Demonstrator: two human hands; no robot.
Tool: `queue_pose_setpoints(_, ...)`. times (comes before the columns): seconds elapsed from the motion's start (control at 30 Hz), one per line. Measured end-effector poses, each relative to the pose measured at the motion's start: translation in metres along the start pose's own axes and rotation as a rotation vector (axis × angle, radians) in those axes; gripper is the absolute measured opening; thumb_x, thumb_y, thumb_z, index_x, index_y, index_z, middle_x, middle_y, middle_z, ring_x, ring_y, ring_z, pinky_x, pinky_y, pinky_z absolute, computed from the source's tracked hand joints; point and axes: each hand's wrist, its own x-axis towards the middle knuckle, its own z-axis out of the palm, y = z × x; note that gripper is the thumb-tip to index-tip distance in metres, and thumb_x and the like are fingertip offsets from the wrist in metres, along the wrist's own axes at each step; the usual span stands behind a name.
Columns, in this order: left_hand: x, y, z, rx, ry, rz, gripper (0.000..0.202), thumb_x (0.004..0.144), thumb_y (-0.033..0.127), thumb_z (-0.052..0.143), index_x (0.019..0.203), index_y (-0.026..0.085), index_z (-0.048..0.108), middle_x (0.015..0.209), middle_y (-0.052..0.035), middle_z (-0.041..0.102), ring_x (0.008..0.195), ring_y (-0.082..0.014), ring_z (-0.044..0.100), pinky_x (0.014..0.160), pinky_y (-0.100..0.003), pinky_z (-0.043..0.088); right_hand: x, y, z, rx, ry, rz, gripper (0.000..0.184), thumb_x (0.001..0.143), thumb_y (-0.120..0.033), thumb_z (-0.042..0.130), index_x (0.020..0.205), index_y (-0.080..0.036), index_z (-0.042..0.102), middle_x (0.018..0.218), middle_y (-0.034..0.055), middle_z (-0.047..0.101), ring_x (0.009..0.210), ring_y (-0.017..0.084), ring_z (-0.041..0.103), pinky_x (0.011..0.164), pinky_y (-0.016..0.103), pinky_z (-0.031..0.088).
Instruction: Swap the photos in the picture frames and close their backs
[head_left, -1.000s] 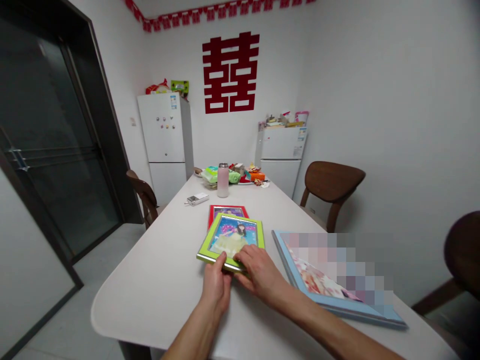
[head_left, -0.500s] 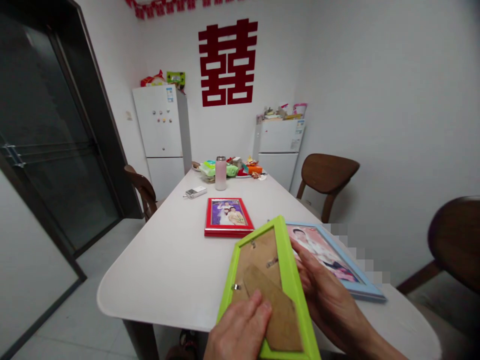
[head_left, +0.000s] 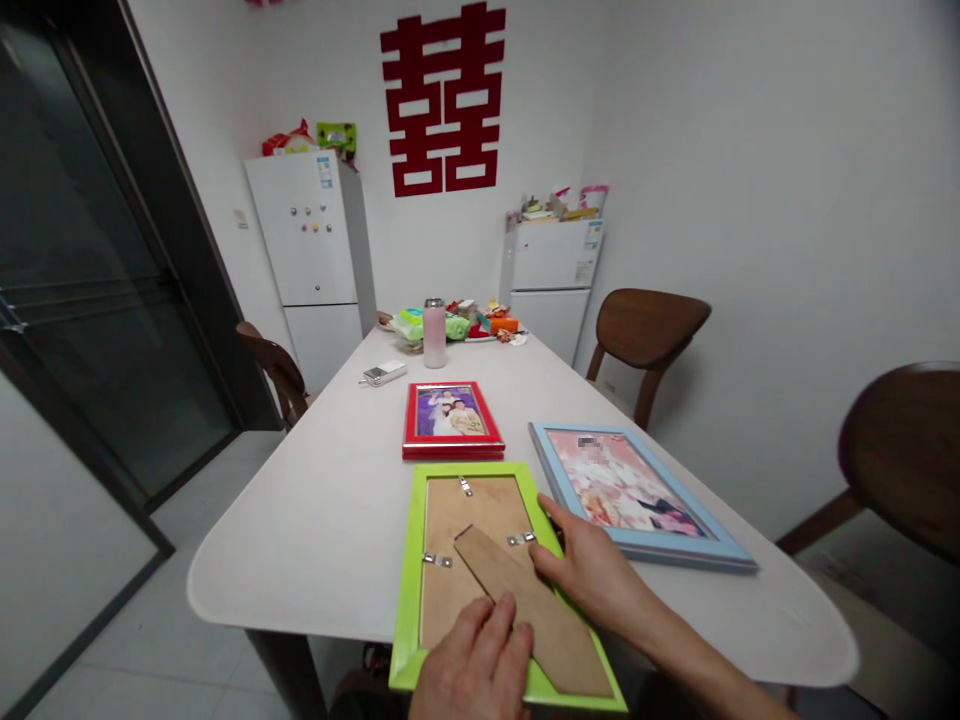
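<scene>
A lime-green picture frame (head_left: 406, 590) lies back side up at the table's near edge, its lower end reaching past that edge. On its brown backing are small metal clips and a brown support leg (head_left: 540, 620) that slants to the lower right. My left hand (head_left: 476, 660) grips the near end, fingers over the backing and the leg; its thumb is hidden. At the right side, my right hand (head_left: 592, 570) holds the green rim, thumb on the back beside a metal clip, other fingers partly hidden.
A light-blue framed photo (head_left: 652, 545) lies to the right, close to my right hand. Beyond the green frame are stacked red frames (head_left: 454, 450), a small white device (head_left: 385, 373), a pink bottle (head_left: 434, 335) and piled packages (head_left: 480, 320). Wooden chairs (head_left: 649, 325) flank the white table (head_left: 300, 540).
The green frame has gone from tilted up to lying nearly flat, turned more upright in view. My right hand's thumb now shows on its back. The blue frame is less covered.
</scene>
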Motion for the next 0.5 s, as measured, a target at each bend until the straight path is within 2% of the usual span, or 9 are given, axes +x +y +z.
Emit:
queue_pose_setpoints(0.07, 0.0, -0.001, 0.0, 0.002, -0.019, -0.012, 0.041, 0.073, 0.026, 0.049, 0.111, 0.013, 0.046, 0.114, -0.011, 0.054, 0.097, -0.0242, 0.053, 0.079, -0.029, 0.047, -0.001, -0.002, 0.001, -0.142, -0.002, -0.035, 0.041, 0.067, -0.02, 0.043, 0.105, -0.01, 0.051, 0.092, 0.0111, 0.058, 0.088, 0.02, 0.054, 0.08, 0.031, 0.039)
queue_pose_setpoints(0.17, 0.002, -0.001, 0.0, -0.02, -0.054, -0.033, 0.04, 0.073, 0.027, 0.05, 0.111, 0.013, 0.047, 0.114, -0.011, 0.053, 0.098, -0.0247, 0.053, 0.079, -0.029, 0.048, -0.002, -0.006, 0.002, -0.231, -0.037, -0.085, 0.031, 0.069, -0.018, 0.041, 0.095, -0.011, 0.057, 0.084, 0.01, 0.056, 0.08, 0.019, 0.054, 0.076, 0.03, 0.041)
queue_pose_setpoints(0.3, 0.006, 0.0, -0.003, -0.11, -0.107, -0.073, 0.042, 0.071, 0.025, 0.053, 0.111, 0.014, 0.047, 0.115, -0.0122, 0.052, 0.1, -0.0261, 0.052, 0.079, -0.031, 0.047, 0.003, -0.006, 0.005, -0.287, -0.016, -0.165, 0.031, 0.069, -0.015, 0.042, 0.094, -0.01, 0.059, 0.101, 0.0147, 0.051, 0.094, 0.022, 0.049, 0.083, 0.033, 0.038)
queue_pose_setpoints(0.37, 0.006, -0.003, -0.009, -0.183, -0.14, -0.105, 0.045, 0.068, 0.024, 0.056, 0.111, 0.015, 0.047, 0.115, -0.0127, 0.052, 0.1, -0.0256, 0.052, 0.08, -0.032, 0.047, 0.006, -0.003, 0.006, -0.316, -0.009, -0.215, 0.029, 0.068, -0.013, 0.043, 0.091, -0.012, 0.061, 0.106, 0.0138, 0.05, 0.099, 0.023, 0.045, 0.086, 0.034, 0.036)
queue_pose_setpoints(0.43, 0.004, -0.009, -0.018, -0.243, -0.163, -0.158, 0.049, 0.065, 0.025, 0.059, 0.112, 0.015, 0.046, 0.115, -0.0135, 0.052, 0.102, -0.0254, 0.051, 0.084, -0.036, 0.044, 0.009, -0.002, 0.007, -0.337, -0.026, -0.247, 0.026, 0.068, -0.012, 0.044, 0.084, -0.015, 0.064, 0.1, 0.0112, 0.053, 0.096, 0.022, 0.046, 0.084, 0.034, 0.037)
queue_pose_setpoints(0.5, -0.002, -0.018, -0.027, -0.272, -0.173, -0.218, 0.051, 0.063, 0.029, 0.061, 0.11, 0.015, 0.047, 0.115, -0.0149, 0.052, 0.104, -0.0272, 0.048, 0.089, -0.045, 0.036, 0.012, -0.002, 0.008, -0.351, -0.044, -0.265, 0.024, 0.07, -0.013, 0.044, 0.08, -0.016, 0.065, 0.092, 0.0094, 0.055, 0.09, 0.021, 0.048, 0.08, 0.033, 0.039)
